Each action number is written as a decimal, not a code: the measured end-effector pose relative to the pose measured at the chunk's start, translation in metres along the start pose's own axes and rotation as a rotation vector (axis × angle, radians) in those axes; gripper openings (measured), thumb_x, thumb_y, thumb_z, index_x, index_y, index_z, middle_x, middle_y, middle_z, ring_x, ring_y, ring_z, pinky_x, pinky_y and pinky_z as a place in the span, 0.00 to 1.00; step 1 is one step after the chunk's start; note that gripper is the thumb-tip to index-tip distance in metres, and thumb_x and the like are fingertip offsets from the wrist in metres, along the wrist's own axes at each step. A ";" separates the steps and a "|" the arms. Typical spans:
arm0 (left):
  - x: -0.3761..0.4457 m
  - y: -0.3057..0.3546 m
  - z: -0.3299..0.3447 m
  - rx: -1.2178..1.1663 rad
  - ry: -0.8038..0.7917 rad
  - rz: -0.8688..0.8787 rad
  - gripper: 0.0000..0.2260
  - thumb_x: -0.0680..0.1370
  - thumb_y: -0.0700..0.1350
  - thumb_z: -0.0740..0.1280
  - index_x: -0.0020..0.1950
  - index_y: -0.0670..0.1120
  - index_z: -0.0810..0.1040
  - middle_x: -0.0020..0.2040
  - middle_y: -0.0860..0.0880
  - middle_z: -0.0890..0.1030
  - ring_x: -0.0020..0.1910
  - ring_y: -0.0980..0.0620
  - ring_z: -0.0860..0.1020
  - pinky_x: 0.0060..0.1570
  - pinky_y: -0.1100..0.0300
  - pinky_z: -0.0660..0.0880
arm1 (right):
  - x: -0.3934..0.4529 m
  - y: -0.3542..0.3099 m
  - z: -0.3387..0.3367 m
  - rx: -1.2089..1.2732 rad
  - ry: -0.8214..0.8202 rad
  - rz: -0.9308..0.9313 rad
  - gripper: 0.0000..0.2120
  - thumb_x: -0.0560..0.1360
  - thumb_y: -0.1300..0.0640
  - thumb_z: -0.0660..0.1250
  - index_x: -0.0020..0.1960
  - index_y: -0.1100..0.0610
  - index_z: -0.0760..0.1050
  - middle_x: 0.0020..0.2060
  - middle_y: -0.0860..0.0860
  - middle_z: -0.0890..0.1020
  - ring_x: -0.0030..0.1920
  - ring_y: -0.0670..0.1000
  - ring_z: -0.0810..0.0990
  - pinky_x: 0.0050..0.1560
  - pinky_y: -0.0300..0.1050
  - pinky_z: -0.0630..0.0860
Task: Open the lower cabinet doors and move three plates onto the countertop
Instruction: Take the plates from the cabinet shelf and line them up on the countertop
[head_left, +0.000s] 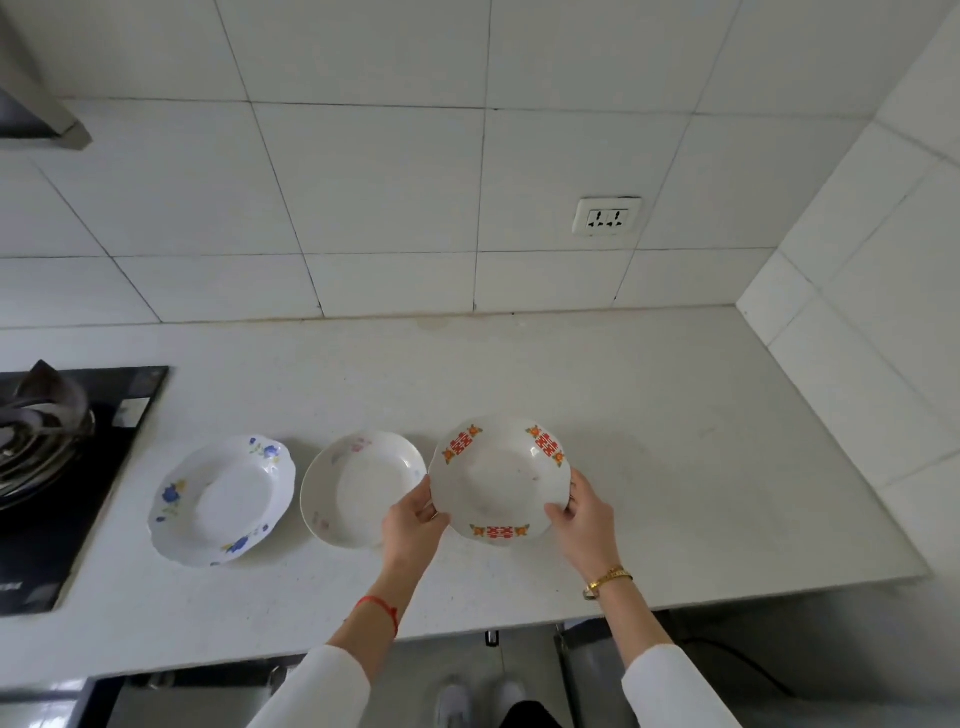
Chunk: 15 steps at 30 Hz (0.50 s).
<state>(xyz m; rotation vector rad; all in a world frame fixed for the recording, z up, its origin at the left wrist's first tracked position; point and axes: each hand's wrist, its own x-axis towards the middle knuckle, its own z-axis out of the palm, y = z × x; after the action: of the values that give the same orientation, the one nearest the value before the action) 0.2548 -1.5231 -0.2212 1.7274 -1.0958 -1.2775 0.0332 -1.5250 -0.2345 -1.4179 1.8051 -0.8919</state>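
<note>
Plate with red marks (500, 478) pinched at both rims by left hand (413, 522) and right hand (584, 512), grip tight, low over worktop (675, 441).
Could chip against the neighbouring plain plate (361, 488) if lowered leftward; could clatter if released unevenly.

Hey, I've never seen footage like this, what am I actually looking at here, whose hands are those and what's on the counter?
There is no machine: one camera worn on a person's head looks down at their own hands. The left hand and right hand grip opposite edges of the red-patterned plate. On the white countertop lie a pink-flowered plate and a blue-flowered plate. A gas stove sits at far left. Whether the held plate touches the counter is unclear.
</note>
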 end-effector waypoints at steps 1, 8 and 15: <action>0.004 0.001 0.003 0.011 0.007 -0.004 0.27 0.73 0.32 0.68 0.70 0.51 0.73 0.57 0.52 0.83 0.55 0.58 0.80 0.55 0.65 0.75 | 0.005 0.001 0.000 -0.012 -0.004 -0.003 0.23 0.72 0.66 0.69 0.65 0.54 0.72 0.41 0.49 0.83 0.38 0.49 0.82 0.38 0.38 0.82; 0.024 0.004 0.023 0.057 0.063 -0.045 0.29 0.73 0.30 0.65 0.71 0.50 0.71 0.54 0.53 0.84 0.44 0.64 0.79 0.40 0.78 0.74 | 0.042 0.007 0.001 -0.071 -0.070 0.033 0.24 0.70 0.67 0.67 0.65 0.55 0.71 0.39 0.50 0.83 0.30 0.42 0.76 0.33 0.30 0.75; 0.034 -0.006 0.035 0.079 0.116 -0.077 0.30 0.71 0.29 0.65 0.70 0.50 0.72 0.36 0.70 0.78 0.36 0.69 0.78 0.40 0.75 0.75 | 0.055 0.022 0.006 -0.067 -0.112 0.048 0.29 0.72 0.66 0.67 0.71 0.55 0.67 0.48 0.46 0.81 0.47 0.46 0.81 0.49 0.43 0.82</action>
<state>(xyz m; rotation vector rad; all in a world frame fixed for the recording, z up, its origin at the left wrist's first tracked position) 0.2272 -1.5544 -0.2483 1.8951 -1.0337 -1.1779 0.0163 -1.5758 -0.2613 -1.4303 1.7913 -0.7190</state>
